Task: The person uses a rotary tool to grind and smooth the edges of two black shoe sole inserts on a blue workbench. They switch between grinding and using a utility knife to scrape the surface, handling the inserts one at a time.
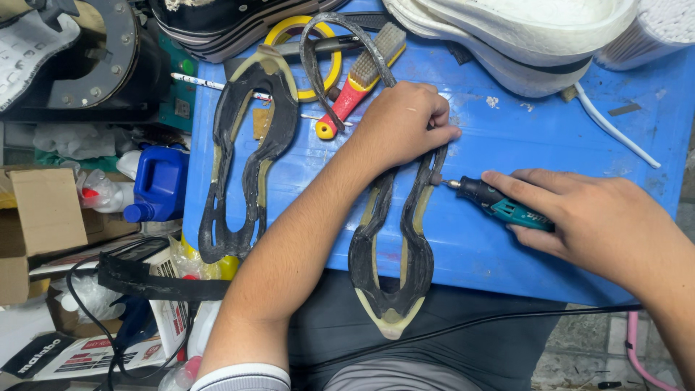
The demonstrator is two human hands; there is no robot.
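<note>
A black rubber outsole (394, 239) with yellowish edging lies lengthwise on the blue surface (507, 137), its toe end hanging over the near edge above the person's lap. The left hand (405, 123) presses down on its upper part, fingers curled over the right-hand strip of rubber, a clenched grip pinning the sole in place. The right hand (586, 210) is closed around a small teal and black rotary tool (499, 203), index finger stretched along the body, and the tool's small sanding tip touches the outer edge of the sole just below the left hand's fingers. A black cable (463, 329) runs across the lap below the surface edge.

Just left of this sole, a second black outsole (250, 152) of the same shape lies flat on the surface, apart from the first. Above the left hand sit a red and yellow handled brush (358, 80) with pale bristles and a yellow tape ring (297, 43), partly under the looping end of the held sole. At the top right, a white shoe sole (521, 43) rests upside down at the far side of the surface, with a white strip (615, 130) lying beside it. Off the surface to the left stand a blue plastic jug (159, 181) and a cardboard box (43, 217), amid clutter.
</note>
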